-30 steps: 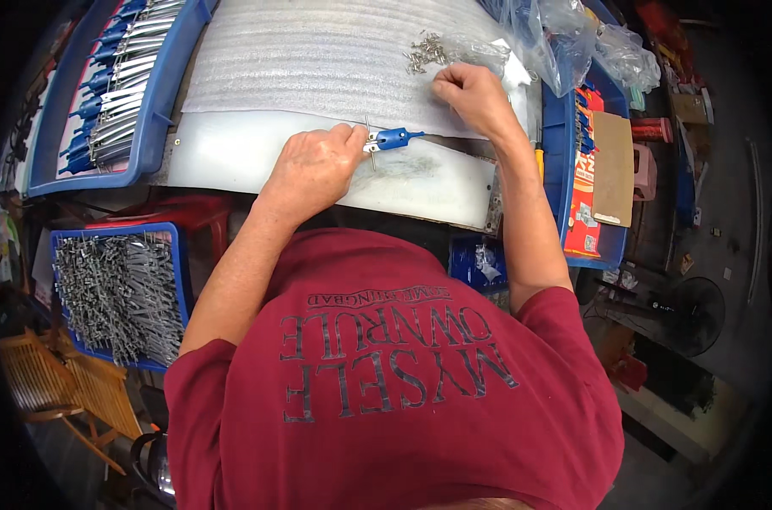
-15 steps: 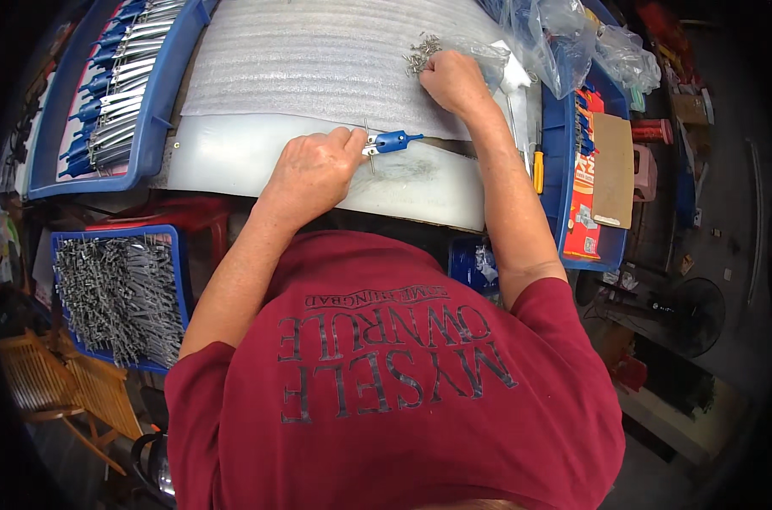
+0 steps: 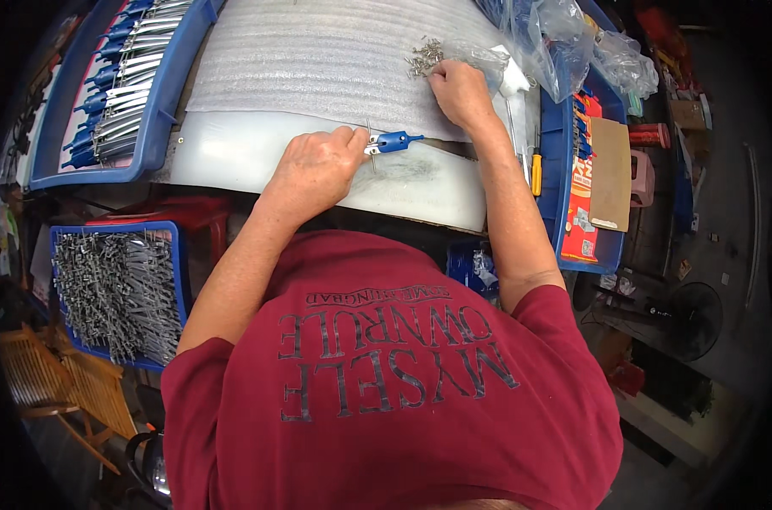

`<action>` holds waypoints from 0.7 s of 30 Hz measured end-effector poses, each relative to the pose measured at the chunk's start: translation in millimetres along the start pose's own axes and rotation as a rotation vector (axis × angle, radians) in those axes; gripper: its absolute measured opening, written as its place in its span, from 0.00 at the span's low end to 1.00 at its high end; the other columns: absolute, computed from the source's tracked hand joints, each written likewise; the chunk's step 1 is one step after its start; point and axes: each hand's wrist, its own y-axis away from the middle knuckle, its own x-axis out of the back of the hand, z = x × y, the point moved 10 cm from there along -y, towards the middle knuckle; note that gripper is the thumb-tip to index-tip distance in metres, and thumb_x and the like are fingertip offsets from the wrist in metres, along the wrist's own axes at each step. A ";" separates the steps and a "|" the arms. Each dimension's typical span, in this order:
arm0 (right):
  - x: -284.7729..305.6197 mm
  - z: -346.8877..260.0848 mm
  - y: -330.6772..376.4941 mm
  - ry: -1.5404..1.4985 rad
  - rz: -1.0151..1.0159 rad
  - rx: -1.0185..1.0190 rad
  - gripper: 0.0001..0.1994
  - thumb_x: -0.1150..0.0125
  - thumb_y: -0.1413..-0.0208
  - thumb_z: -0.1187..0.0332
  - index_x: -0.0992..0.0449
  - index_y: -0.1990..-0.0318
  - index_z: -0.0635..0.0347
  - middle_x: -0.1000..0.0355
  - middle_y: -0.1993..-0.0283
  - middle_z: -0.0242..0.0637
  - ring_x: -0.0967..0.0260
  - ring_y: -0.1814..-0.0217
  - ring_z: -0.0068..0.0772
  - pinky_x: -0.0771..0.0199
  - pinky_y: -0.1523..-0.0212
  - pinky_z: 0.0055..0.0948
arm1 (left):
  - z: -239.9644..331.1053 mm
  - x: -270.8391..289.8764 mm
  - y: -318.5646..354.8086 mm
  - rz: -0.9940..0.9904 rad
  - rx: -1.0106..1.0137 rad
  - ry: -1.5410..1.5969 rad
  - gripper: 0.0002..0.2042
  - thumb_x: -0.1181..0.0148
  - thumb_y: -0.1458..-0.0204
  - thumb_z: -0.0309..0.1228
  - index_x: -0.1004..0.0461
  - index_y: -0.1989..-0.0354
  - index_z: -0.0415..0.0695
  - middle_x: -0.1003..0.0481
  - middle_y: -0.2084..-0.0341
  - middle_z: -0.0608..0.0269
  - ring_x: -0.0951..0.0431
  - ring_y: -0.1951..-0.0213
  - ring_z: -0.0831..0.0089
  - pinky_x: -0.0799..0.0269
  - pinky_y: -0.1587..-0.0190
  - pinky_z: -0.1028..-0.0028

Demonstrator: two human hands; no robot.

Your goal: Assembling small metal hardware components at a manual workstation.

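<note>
My left hand [image 3: 320, 168] is closed around a metal part with a blue body [image 3: 393, 142] and a narrow blue tip pointing right. A thin metal pin [image 3: 374, 163] stands crosswise through its silver end, beside my fingers. Most of the part's other end is hidden in my fist. Beside a pile of small silver screws [image 3: 423, 58], my right hand [image 3: 462, 95] is closed with its fingertips pinched together at the pile's right edge. Whatever those fingertips hold is hidden. Both hands are above a work surface of white sheet [image 3: 233, 157] and grey foam [image 3: 292, 68].
At left, a blue tray [image 3: 152, 144] holds rows of blue-and-silver parts; below it, a blue crate [image 3: 180, 280] is heaped with metal pieces. On the right lie a yellow-handled screwdriver [image 3: 536, 174], clear plastic bags [image 3: 552, 42] and another blue tray [image 3: 603, 259] with cardboard.
My right hand has shifted slightly right and toward me, to the edge of the screw pile. The left hand keeps hold of the blue-bodied part in nearly the same place.
</note>
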 end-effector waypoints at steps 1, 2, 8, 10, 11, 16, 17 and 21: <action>3.3 1.0 0.6 -0.051 0.032 -0.007 0.10 0.51 0.58 0.69 0.28 0.76 0.67 0.32 0.72 0.53 0.34 0.66 0.51 0.36 0.61 0.41 | -0.5 -0.5 0.1 -0.004 0.005 0.000 0.07 0.48 0.57 0.29 0.36 0.74 0.39 0.32 0.82 0.56 0.28 0.80 0.59 0.33 0.79 0.65; 3.2 0.8 0.9 -0.050 0.033 -0.008 0.10 0.51 0.58 0.69 0.28 0.76 0.67 0.32 0.72 0.53 0.34 0.66 0.51 0.36 0.61 0.41 | -0.3 -0.4 0.1 -0.004 0.004 0.000 0.07 0.48 0.57 0.29 0.36 0.74 0.39 0.32 0.82 0.56 0.28 0.80 0.59 0.33 0.79 0.65; -1.8 -5.6 -3.8 0.082 0.047 0.036 0.09 0.50 0.58 0.68 0.27 0.75 0.64 0.31 0.74 0.49 0.33 0.68 0.50 0.34 0.65 0.38 | 0.0 0.1 -0.2 -0.001 0.001 0.005 0.06 0.48 0.57 0.29 0.36 0.74 0.39 0.32 0.82 0.56 0.28 0.80 0.59 0.33 0.79 0.65; -8.0 -1.6 -7.8 0.196 0.002 -0.013 0.08 0.51 0.59 0.70 0.27 0.76 0.65 0.31 0.74 0.51 0.33 0.69 0.51 0.34 0.64 0.40 | -0.2 0.2 -0.8 -0.009 0.008 0.007 0.06 0.48 0.57 0.29 0.36 0.74 0.40 0.32 0.82 0.56 0.28 0.80 0.59 0.33 0.79 0.65; -7.4 -5.6 -8.5 0.195 0.001 -0.011 0.08 0.51 0.59 0.70 0.27 0.76 0.65 0.31 0.74 0.51 0.33 0.69 0.51 0.34 0.64 0.40 | -0.7 0.1 -0.6 -0.009 0.010 0.006 0.06 0.48 0.57 0.29 0.36 0.74 0.40 0.32 0.82 0.56 0.28 0.80 0.59 0.33 0.79 0.65; -5.7 -9.5 -8.0 0.178 -0.019 -0.052 0.09 0.53 0.60 0.70 0.28 0.77 0.67 0.31 0.73 0.53 0.33 0.68 0.52 0.34 0.62 0.41 | -1.8 -1.2 0.1 -0.011 0.014 0.002 0.06 0.49 0.57 0.29 0.36 0.74 0.40 0.32 0.82 0.56 0.28 0.80 0.59 0.33 0.79 0.65; -4.9 -8.9 -7.3 0.178 -0.019 -0.052 0.09 0.53 0.60 0.70 0.28 0.77 0.67 0.31 0.73 0.53 0.33 0.68 0.52 0.34 0.62 0.41 | -1.2 -1.0 0.4 -0.011 0.014 0.001 0.06 0.49 0.57 0.29 0.36 0.74 0.40 0.32 0.82 0.56 0.28 0.80 0.59 0.33 0.79 0.65; -4.9 -4.6 -3.6 0.171 -0.043 -0.027 0.10 0.53 0.59 0.70 0.28 0.73 0.67 0.32 0.71 0.54 0.34 0.66 0.53 0.35 0.61 0.40 | -1.2 -0.8 0.3 0.022 -0.004 0.009 0.07 0.47 0.58 0.29 0.36 0.73 0.41 0.34 0.83 0.57 0.30 0.81 0.59 0.35 0.80 0.65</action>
